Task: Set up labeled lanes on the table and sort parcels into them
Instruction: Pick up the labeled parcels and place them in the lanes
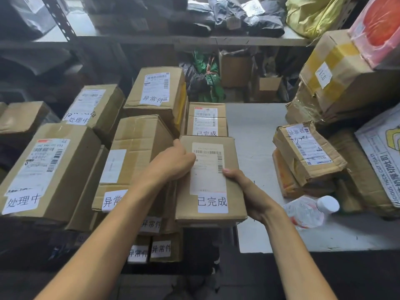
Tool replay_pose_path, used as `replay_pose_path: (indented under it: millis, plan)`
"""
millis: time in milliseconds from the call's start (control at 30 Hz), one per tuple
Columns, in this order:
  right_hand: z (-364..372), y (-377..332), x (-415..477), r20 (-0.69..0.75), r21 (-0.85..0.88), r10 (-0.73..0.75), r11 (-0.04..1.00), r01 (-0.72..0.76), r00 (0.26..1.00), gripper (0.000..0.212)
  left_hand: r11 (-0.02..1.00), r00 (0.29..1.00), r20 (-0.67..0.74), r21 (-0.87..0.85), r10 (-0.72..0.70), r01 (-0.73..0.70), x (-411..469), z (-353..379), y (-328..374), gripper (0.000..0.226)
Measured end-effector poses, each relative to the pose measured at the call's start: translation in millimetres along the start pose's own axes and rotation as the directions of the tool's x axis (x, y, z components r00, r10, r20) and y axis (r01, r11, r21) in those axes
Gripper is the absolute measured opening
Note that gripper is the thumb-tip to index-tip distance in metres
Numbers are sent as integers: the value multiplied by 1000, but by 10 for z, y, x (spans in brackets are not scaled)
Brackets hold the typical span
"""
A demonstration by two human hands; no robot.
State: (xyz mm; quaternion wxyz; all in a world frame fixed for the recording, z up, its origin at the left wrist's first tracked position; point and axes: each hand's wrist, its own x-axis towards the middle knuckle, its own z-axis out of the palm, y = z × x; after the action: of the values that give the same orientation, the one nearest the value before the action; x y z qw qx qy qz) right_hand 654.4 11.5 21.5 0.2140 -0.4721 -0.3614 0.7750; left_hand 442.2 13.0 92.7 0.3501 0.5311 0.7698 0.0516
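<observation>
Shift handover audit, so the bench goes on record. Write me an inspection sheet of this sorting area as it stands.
Surface: grey table, a bare strip showing between the stacks.
Job's things: held box labelled 已完成, with a second 已完成 box in line behind it; 异常件 boxes in the next column left; 处理中 boxes furthest left.
Clutter: plastic bottle lying on its side near the front edge; unsorted pile of battered boxes at right.
Hands: left hand grips the held box's left edge, right hand its right edge, thumb on the label.
Cables: nothing seen.
Surroundings: metal shelf behind, loaded with grey bags; yellow bag top right.
</observation>
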Motion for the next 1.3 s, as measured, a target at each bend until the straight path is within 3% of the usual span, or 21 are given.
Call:
replay_pose_path:
  millis: [100,267,467,700,1100,1200,1300]
  plan:
    - [84,38,81,-79,-53,-10,999,6,997,71,1000,1000,22,8,20,-20,45,101,-5,62]
    - [160,-48,104,-186,-246,-44,969,-3,982,43,998,997,38,-1,70,-70,40,156,52,66]
    - [154,-118,133,-213,-288,-101,957,36,972,24,998,997,41,32,62,-63,41,177,65,87]
    - [173,-115,194,-227,-297,-118,954,47,967,41,996,997,7,43,72,-72,73,201,34,92]
    - [148,-117,132,-292,-324,-163,944,63,943,48,989,985,-100,73,139,-132,22,296,35,84]
    - [225,-213,2,-354,-430,-290,895,120,889,43,985,974,-155,53,168,-161,-37,278,52,80]
    - [368,-379,-125,-357,-552,-537,781,291,765,23,964,943,-218,-36,251,-265,-129,203,86,70]
